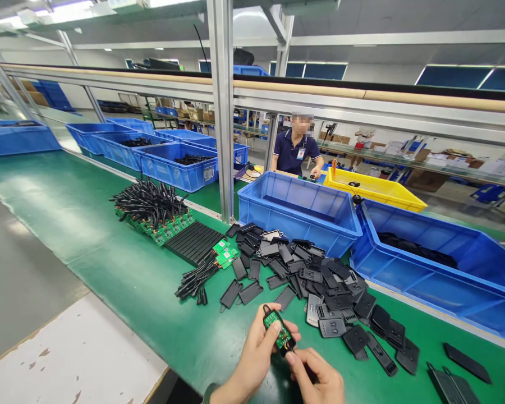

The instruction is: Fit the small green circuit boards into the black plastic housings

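My left hand grips a small black plastic case with a green circuit board lying inside it, thumb pressed on the board. At the case's lower end, the fingers of my right hand pinch together near a dark cable and small coloured wires; most of the cable is hidden by the hand. Just beyond my hands lie many loose black case halves in a wide heap. To their left, green boards with black cables form a small bundle.
A ribbed black block and a large pile of cabled boards lie farther left on the green bench. Blue bins and a yellow bin line the far edge. A metal post rises there; a person works opposite.
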Demonstrator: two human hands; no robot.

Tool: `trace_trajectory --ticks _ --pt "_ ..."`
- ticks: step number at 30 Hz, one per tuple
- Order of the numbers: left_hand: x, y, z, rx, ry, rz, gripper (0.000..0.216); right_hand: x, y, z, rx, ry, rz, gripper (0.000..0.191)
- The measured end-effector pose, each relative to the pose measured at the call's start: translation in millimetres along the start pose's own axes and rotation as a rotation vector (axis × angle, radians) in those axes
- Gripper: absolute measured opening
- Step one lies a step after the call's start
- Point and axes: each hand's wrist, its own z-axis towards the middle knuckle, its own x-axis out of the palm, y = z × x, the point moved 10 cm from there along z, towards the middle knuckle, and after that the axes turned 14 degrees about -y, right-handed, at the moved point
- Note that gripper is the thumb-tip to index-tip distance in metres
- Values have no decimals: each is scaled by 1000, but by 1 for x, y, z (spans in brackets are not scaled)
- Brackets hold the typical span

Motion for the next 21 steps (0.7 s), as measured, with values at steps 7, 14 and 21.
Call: trace_trajectory --ticks 7,14,21 --pt "-2 -1 -1 11 -27 -6 42 18 -35 -6 297 108 154 50" --pt "6 -5 -4 15 35 34 50 15 -30 -3 331 107 209 49" --pt "14 -12 -3 -38 282 152 57 -16 -13 6 357 -76 314 50"
